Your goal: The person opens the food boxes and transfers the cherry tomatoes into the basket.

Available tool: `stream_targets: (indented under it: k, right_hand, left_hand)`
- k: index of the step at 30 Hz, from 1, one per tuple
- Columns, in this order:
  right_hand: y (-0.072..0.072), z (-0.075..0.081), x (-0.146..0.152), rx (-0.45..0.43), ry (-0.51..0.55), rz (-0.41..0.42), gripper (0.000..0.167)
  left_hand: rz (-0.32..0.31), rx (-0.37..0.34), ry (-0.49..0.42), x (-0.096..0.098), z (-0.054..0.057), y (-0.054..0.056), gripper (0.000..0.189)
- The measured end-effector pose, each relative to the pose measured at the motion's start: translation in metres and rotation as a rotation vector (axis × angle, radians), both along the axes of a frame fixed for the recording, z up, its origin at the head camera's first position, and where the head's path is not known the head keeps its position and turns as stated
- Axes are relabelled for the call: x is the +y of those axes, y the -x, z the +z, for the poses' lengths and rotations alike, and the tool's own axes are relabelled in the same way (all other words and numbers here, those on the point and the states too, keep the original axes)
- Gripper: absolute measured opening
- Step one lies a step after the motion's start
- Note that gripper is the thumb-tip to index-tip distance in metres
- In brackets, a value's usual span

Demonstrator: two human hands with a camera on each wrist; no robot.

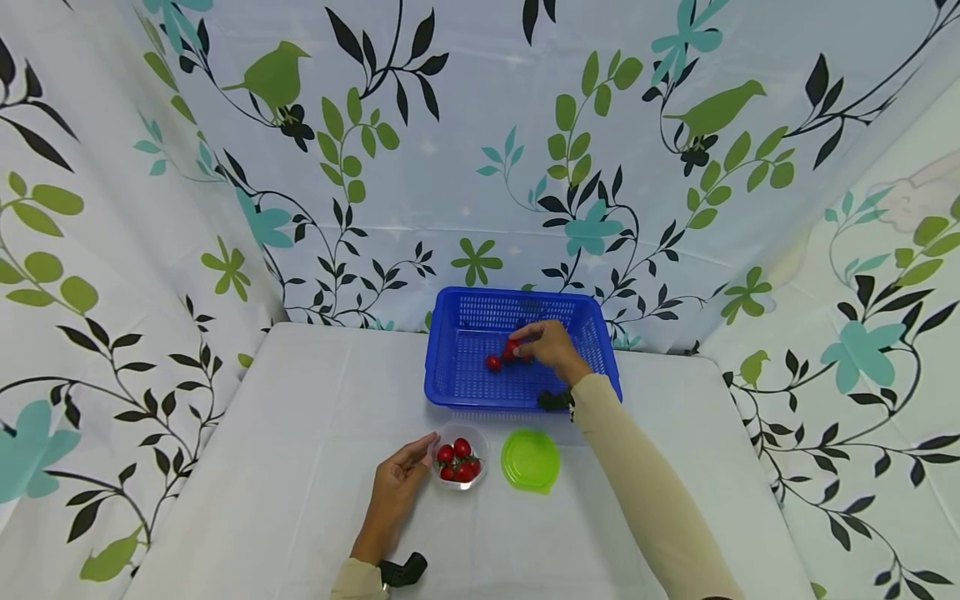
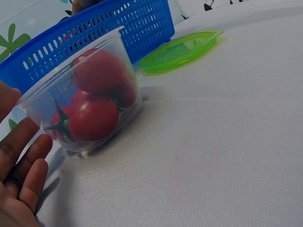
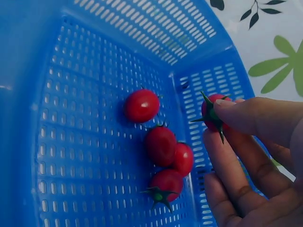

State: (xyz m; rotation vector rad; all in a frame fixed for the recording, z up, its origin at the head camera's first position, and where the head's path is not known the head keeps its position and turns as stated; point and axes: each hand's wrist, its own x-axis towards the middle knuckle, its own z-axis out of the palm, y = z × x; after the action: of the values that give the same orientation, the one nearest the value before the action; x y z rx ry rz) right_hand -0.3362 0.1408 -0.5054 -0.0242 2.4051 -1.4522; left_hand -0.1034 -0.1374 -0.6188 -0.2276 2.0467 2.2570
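Observation:
My right hand point(image 1: 546, 344) pinches a cherry tomato point(image 3: 215, 112) between thumb and fingers, with its green star-shaped stem turned toward the wrist camera. It is over the blue basket point(image 1: 450, 398), where several more cherry tomatoes point(image 3: 142, 106) lie on the slotted floor. On the table, my left hand point(image 1: 397, 487) rests against the left side of a clear plastic container point(image 1: 480, 442), fingers loosely bent and fingertips right at its rim. Inside that container sit several red cherry tomatoes point(image 2: 94, 117), some with green stems.
A bright green lid point(image 1: 530, 460) lies on the white tablecloth point(image 1: 330, 400), right of the container and in front of the basket. Patterned curtains point(image 1: 480, 167) with leaves and birds hang behind the table and at both sides.

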Motion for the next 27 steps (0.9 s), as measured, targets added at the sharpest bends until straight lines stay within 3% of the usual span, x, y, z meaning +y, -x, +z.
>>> stream_targets:
  k: [27]
  right_hand:
    - [0.026,-0.021,0.0,-0.039,-0.124,0.132,0.025]
  left_hand:
    - [0.004,0.012,0.009,0.001,0.002,-0.001,0.037]
